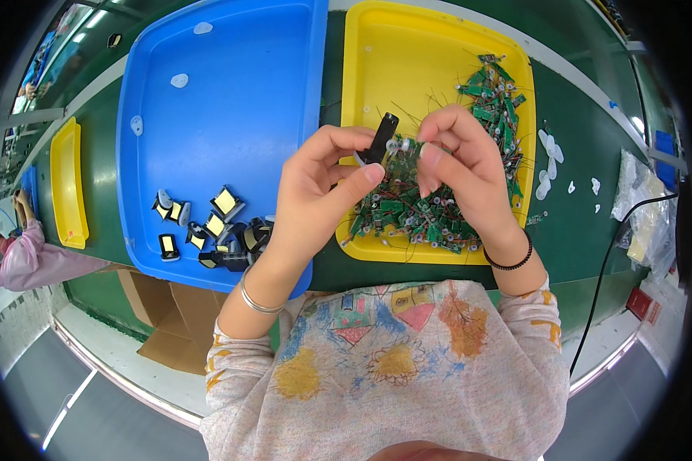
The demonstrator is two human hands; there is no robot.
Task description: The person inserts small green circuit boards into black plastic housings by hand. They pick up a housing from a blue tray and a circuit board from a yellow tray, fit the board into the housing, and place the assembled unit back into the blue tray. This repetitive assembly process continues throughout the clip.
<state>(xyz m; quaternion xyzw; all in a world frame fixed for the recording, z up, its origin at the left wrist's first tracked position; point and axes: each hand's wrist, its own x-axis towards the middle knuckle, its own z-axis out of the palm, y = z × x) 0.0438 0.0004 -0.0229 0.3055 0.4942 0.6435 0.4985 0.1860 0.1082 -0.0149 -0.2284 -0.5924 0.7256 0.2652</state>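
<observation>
Above the near edge of the yellow tray, my left hand (315, 180) is closed round a black plastic casing (382, 134), pinching it upright and slightly tilted between thumb and fingers. Small whitish round parts (397, 144) show at the casing's right side. My right hand (469, 165) is close beside it, thumb and fingertips drawn together at these parts; what they pinch, if anything, is too small to make out. Below both hands, the yellow tray (369, 69) holds a heap of green circuit boards (430, 219) with thin wires.
A blue tray (231, 138) on the left holds several black casings with pale yellow faces (225, 201). Clear plastic pieces (550, 146) lie right of the yellow tray, near plastic bags (642, 203) and a black cable (603, 265). A cardboard box (173, 307) and another person (42, 257) are at left.
</observation>
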